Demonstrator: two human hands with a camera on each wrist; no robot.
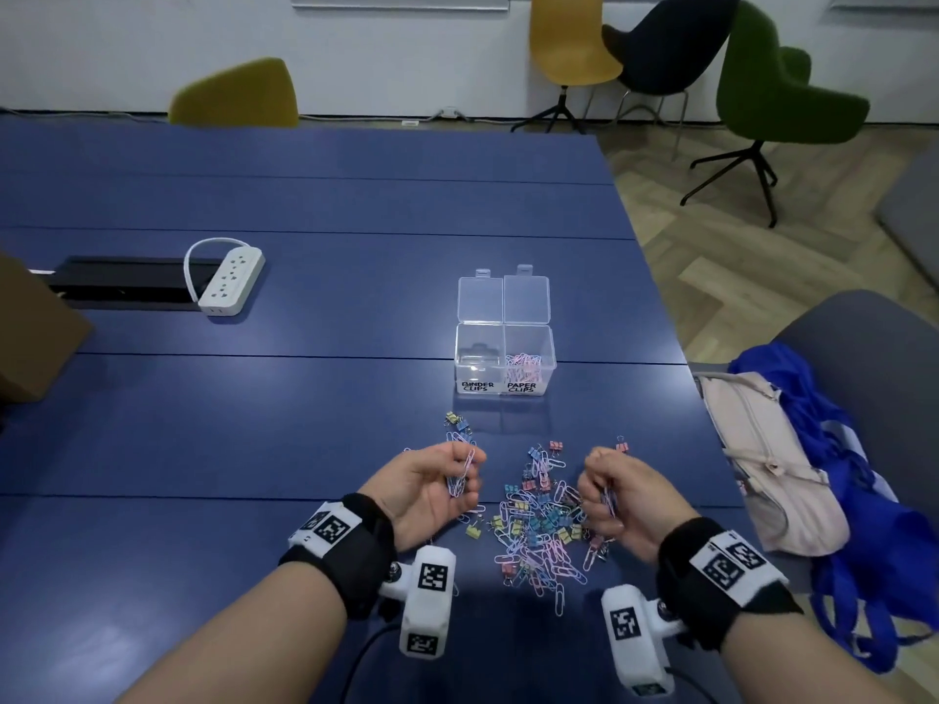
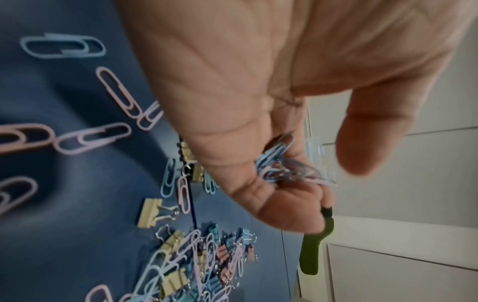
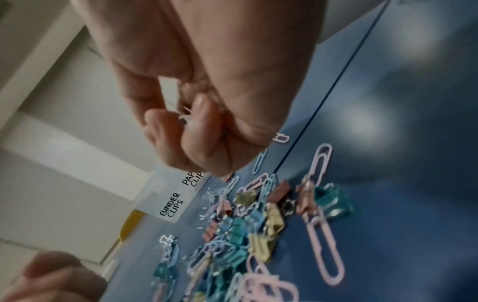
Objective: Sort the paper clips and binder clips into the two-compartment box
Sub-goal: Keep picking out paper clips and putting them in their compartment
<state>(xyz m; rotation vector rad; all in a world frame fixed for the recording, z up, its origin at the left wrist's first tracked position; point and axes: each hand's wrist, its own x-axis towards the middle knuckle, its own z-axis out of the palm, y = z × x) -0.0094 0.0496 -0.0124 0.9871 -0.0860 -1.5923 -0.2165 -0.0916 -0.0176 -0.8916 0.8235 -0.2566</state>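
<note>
Both hands are being held curled above the tabletop: a bunch of paper clips is being gripped in the left hand, another bunch in the right hand. Between them, a mixed pile of clips is lying loose. Beyond, the two-compartment box is standing open, pink paper clips filling its right compartment.

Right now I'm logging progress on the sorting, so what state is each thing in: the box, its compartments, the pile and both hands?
Box: both lids open, tipped back.
Binder clips compartment: looks empty.
Paper clips compartment: partly filled with paper clips.
Mixed pile: loose on the table, unsorted.
Left hand: curled around a bunch of paper clips.
Right hand: curled around paper clips.
Power strip: nothing plugged in.
</note>
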